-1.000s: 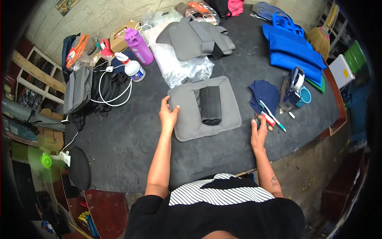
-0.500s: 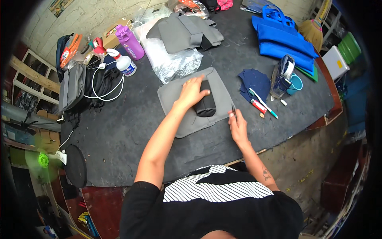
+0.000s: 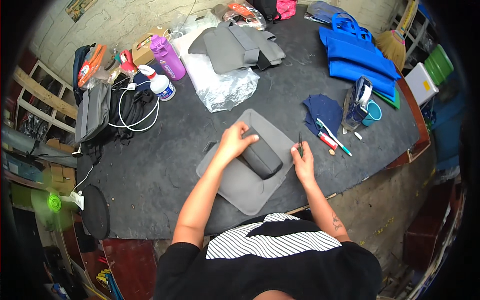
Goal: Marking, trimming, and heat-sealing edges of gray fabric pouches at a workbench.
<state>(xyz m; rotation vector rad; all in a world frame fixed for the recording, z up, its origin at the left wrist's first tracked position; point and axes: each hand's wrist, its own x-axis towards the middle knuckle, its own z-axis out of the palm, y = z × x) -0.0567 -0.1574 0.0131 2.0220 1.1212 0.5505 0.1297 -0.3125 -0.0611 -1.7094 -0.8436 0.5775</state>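
A grey fabric panel (image 3: 245, 192) with rounded corners lies at an angle on the dark table in front of me. On it stands a raised, box-shaped dark grey pouch (image 3: 265, 155); whether it is sewn to the panel I cannot tell. My left hand (image 3: 235, 143) grips the pouch's far left end, thumb on top and fingers around the side. Just right of the panel's edge, my right hand (image 3: 304, 162) is closed around a small dark pointed tool that looks like thread snips (image 3: 300, 142), its tips pointing away from me.
Farther back lie grey fabric pieces (image 3: 230, 52) and clear plastic (image 3: 227, 90). At left stand a purple bottle (image 3: 169, 60), a spray bottle (image 3: 161, 86) and a grey bag (image 3: 93, 112). At right are navy fabric (image 3: 322, 112), a toothbrush (image 3: 334, 136), a teal cup (image 3: 371, 113) and blue bags (image 3: 360, 60).
The grey panel has turned and come nearer to me, with the pouch now slanted. My left hand has shifted from lying over the pouch to gripping its end. My right hand has moved slightly right.
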